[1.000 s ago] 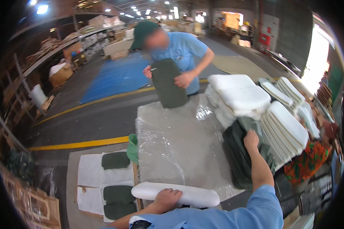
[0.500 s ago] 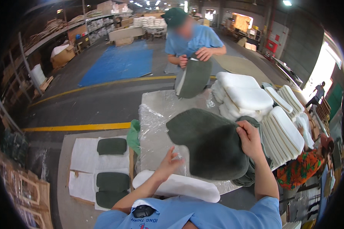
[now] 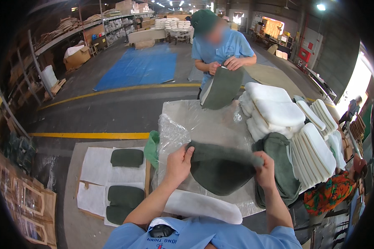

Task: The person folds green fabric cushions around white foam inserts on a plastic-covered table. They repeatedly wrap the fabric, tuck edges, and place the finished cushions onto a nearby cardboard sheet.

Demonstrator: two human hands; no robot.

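Observation:
A dark green fabric cushion cover (image 3: 220, 168) is stretched between my two hands over the plastic-covered table (image 3: 203, 124). My left hand (image 3: 178, 164) grips its left edge and my right hand (image 3: 265, 169) grips its right edge. A white foam pad (image 3: 201, 205) lies on the table's near edge just below the cover. More dark green covers (image 3: 280, 164) are piled to the right of my right hand.
Stacks of white foam pads (image 3: 274, 108) fill the table's right side. Across the table a person in a blue shirt holds another green cushion (image 3: 221, 88). Finished green cushions (image 3: 126, 157) lie on white sheets on a low pallet at the left.
I have lowered the green cover toward the table and my left hand has taken its left edge. The person opposite has turned their cushion upright.

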